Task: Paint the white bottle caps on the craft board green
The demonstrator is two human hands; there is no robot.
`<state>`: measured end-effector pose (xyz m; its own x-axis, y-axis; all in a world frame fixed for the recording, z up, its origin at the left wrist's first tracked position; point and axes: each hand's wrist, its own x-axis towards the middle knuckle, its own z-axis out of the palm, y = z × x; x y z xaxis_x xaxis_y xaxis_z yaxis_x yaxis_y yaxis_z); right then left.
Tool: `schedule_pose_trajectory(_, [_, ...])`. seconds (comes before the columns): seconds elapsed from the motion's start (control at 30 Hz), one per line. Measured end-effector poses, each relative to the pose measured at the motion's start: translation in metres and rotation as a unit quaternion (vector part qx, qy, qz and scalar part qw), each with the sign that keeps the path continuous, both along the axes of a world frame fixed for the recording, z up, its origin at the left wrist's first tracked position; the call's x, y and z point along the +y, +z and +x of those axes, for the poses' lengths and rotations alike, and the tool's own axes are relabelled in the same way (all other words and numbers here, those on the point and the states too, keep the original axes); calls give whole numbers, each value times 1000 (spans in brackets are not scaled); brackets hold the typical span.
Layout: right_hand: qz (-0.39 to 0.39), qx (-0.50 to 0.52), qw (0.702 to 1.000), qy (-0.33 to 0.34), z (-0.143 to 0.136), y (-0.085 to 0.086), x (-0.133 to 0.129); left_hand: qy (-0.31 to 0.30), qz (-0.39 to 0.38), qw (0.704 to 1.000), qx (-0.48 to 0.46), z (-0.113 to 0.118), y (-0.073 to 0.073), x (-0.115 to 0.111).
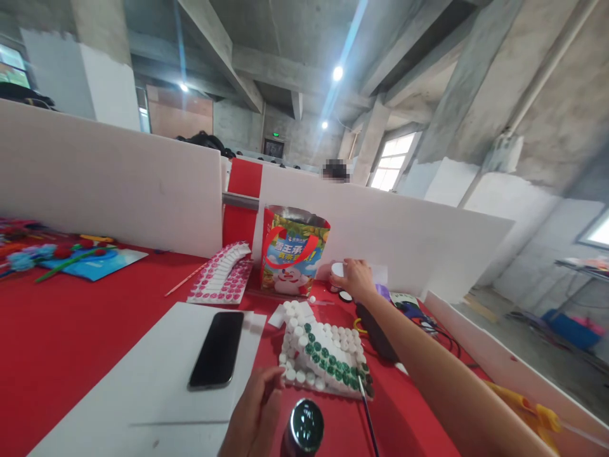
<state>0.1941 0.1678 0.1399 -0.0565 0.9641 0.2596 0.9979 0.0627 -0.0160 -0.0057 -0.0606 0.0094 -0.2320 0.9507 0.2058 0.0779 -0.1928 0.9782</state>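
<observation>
Head view: right grip point(341, 273) seemingly clamped on tub point(337, 269), left grip point(277, 384) parted beside beadwork point(328, 358).

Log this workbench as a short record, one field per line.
Surface: red table
Left hand: at the near-left edge of the studded piece
Right hand: at the white tub; grip unclear
Piece colors: mostly white and green, some brown
Brush: tip against the piece's green studs
Open jar: dark green inside
Phone: screen dark, on white board
Bag: upright, red handle

A craft workshop, with brushes point(366, 406) and paint point(307, 424) beneath bare concrete beams point(304, 66).
</observation>
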Motion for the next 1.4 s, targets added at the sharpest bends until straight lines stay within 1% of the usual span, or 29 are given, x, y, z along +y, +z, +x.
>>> schedule_pose_trajectory(0.07, [0,0,1000,20,5,13,-25,-1,29,1000,12,-2,4,-1])
schedule_pose_trajectory(0.17, [-6,9,998,61,6,31,-72,-28,71,995,61,-9,14,-3])
schedule_pose_trajectory(0.2, [-9,17,997,81,4,36,-90,-14,76,994,73,-11,18,-4])
schedule_pose_trajectory(0.27, [-20,59,987,146,-5,46,-125,-3,86,993,84,-12,29,-8])
schedule_pose_trajectory(0.33, [-37,111,975,187,-18,53,-158,-2,97,992,85,-10,39,-13])
schedule_pose_trajectory(0.43, [-54,163,963,209,-40,55,-199,-17,80,994,69,-3,51,-26])
schedule_pose_trajectory(0.47, [-63,171,957,225,-48,54,-209,-14,74,995,61,-1,53,-31])
schedule_pose_trajectory(0.57, [-88,175,953,231,-64,47,-233,-5,71,997,30,2,52,-45])
schedule_pose_trajectory(0.63, [-104,173,953,227,-71,41,-243,-2,68,998,17,1,50,-54])
schedule_pose_trajectory(0.73, [-130,163,951,228,-76,31,-251,0,52,999,12,-1,46,-64])
schedule_pose_trajectory(0.87, [-151,156,943,253,-76,18,-250,-25,2,1000,-17,-2,42,-69])
schedule_pose_trajectory(0.93, [-159,153,935,278,-73,14,-247,-42,-22,998,-44,-3,40,-68])
schedule_pose_trajectory(1.0, [-180,150,918,320,-68,14,-244,-58,-38,995,-74,-3,39,-68])
schedule_pose_trajectory(1.07, [-211,147,890,377,-61,18,-242,-67,-52,992,-97,-4,37,-68])
schedule_pose_trajectory(1.13, [-233,144,868,415,-55,22,-243,-75,-69,990,-98,-6,34,-69])
schedule_pose_trajectory(1.17, [-234,142,868,414,-55,24,-245,-79,-76,990,-92,-6,33,-70])
schedule_pose_trajectory(1.2, [-226,135,879,398,-55,25,-248,-82,-80,990,-84,-7,31,-71])
schedule_pose_trajectory(1.27, [-197,91,915,340,-60,23,-255,-85,-82,990,-74,-7,27,-73])
schedule_pose_trajectory(1.3, [-180,54,928,321,-64,22,-257,-85,-82,990,-76,-7,25,-73])
schedule_pose_trajectory(1.33, [-168,18,935,313,-68,19,-259,-91,-82,989,-85,-7,24,-73])
schedule_pose_trajectory(1.4, [-158,-28,936,312,-74,15,-261,-113,-83,983,-115,-7,21,-73])
